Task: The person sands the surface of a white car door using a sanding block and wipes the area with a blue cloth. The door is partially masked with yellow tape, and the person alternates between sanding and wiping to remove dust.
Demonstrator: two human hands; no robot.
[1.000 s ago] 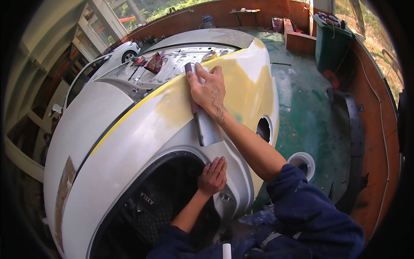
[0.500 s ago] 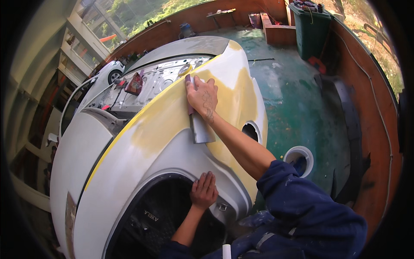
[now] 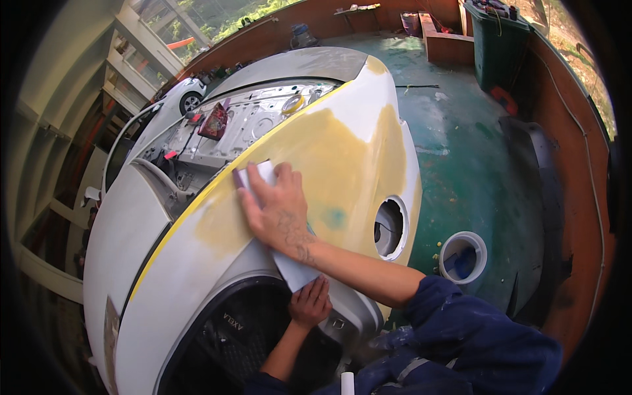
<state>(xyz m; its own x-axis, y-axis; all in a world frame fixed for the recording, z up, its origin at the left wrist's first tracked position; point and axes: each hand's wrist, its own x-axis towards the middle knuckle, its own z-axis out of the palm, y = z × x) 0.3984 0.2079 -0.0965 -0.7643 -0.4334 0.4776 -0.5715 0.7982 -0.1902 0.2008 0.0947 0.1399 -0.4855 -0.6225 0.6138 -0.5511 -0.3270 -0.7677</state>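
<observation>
My right hand grips a long sanding board with pale grey paper, pressed on the yellowish filler of a white car's rear panel. The board's upper end lies close to a strip of yellow tape along the panel's edge. My left hand, fingers extended side by side, lies flat on the bodywork above the dark wheel opening. Its fingertips meet or nearly meet the board's lower end; I cannot tell if they touch. Right of the filler is a round hole in the panel.
A white bucket with something blue inside stands on the green floor. On the car's bare metal lie a tape roll and a dark red packet. A green bin stands far right, near a dark bumper-like part.
My right hand and the sanding board have moved left and nearer across the filler, toward the taped edge. The left hand stays almost in place. My view has shifted slightly.
</observation>
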